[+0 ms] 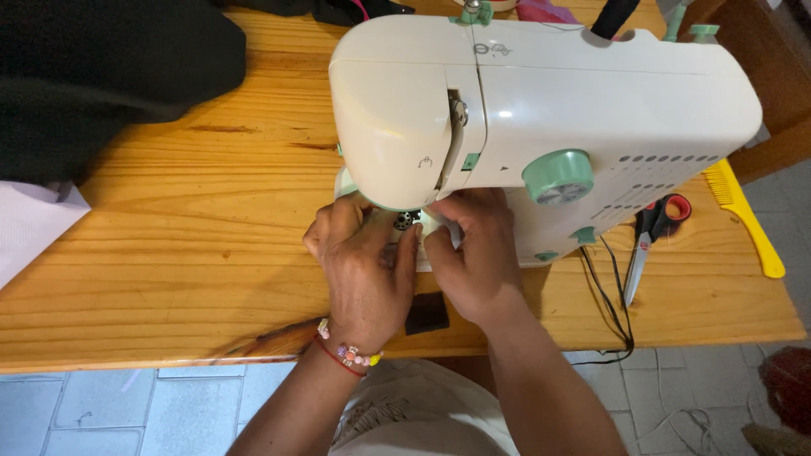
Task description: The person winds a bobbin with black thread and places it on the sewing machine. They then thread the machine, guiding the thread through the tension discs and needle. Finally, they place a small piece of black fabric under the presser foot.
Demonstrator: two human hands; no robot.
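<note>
From the head camera, both hands worked under the head of a white sewing machine (541,110) standing on the wooden counter (194,245). The left hand (365,270) lay flat, fingers loosely curled beside the needle area (404,222). The right hand (477,253) pressed close beside it, fingers bent down on the machine's bed; whether they pinched anything could not be told. Scissors (650,241) and a yellow comb (748,219) lay to the right, black fabric (93,76) at far left.
</note>
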